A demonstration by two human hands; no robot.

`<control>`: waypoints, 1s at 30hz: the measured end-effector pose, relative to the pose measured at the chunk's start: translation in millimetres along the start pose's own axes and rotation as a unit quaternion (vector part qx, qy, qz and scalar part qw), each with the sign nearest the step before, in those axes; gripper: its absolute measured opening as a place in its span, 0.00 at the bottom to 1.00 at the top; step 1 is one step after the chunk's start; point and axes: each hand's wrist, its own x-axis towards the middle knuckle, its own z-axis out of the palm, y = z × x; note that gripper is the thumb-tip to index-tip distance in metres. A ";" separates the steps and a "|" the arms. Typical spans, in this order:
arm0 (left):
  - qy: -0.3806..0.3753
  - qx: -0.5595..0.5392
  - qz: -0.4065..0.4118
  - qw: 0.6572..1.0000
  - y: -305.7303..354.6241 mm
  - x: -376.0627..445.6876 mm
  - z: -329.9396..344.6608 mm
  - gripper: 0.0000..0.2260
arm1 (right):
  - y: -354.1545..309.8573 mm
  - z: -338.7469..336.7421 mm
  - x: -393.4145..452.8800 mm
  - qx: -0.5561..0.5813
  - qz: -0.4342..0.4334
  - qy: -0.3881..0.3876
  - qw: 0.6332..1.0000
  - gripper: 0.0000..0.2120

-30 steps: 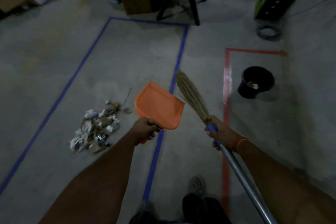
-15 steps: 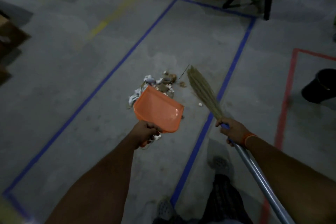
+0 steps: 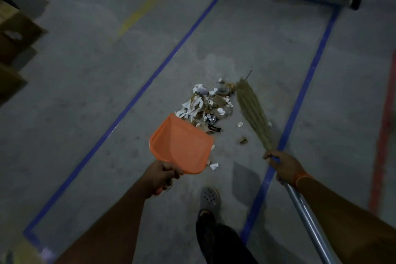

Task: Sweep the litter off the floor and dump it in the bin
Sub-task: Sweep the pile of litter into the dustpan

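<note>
Ringing litter pile [image 3: 211, 106]: blue tape [image 3: 150, 80]; cardboard boxes [image 3: 15, 34] well left.

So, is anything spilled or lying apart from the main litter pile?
Yes. A few white paper scraps lie beside the orange plastic dustpan, near its handle end, and a brown bit and a white scrap sit between the heap of torn paper litter and the straw broom.

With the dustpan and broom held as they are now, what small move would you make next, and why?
Probably lower the orange plastic dustpan, gripped by the left hand, until its lip rests on the floor beside the pile of paper litter. The straw broom in the right hand already flanks the pile's far side.
</note>
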 end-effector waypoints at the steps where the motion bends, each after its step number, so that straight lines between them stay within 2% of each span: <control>1: -0.003 -0.007 -0.004 1.000 -8.3 19.5 -11.7 0.15 | 0.2 11.8 19.2 -0.006 0.002 -0.006 1.000 0.08; 8: 0.003 -0.034 -0.042 0.999 -109.5 187.2 -87.4 0.17 | 20.4 116.4 181.3 -0.142 -0.021 -0.049 0.988 0.08; 10: 0.001 -0.033 -0.049 0.998 -143.1 235.4 -100.4 0.16 | 20.0 142.0 233.2 -0.181 -0.052 -0.050 0.981 0.08; 13: -0.009 -0.013 -0.052 0.999 -178.9 310.7 -116.0 0.14 | 23.8 172.4 316.4 -0.253 -0.117 -0.025 0.960 0.08; 18: -0.021 -0.005 -0.033 0.999 -221.0 419.7 -132.2 0.14 | 24.4 201.0 427.3 -0.301 -0.152 0.034 0.941 0.08; 25: -0.045 -0.004 -0.009 0.999 -245.1 508.4 -150.1 0.15 | 30.2 212.2 521.9 -0.378 -0.141 0.062 0.913 0.09; 30: -0.077 0.007 0.012 0.997 -243.1 546.4 -158.8 0.15 | 52.9 235.2 541.2 -0.400 -0.130 0.019 0.907 0.08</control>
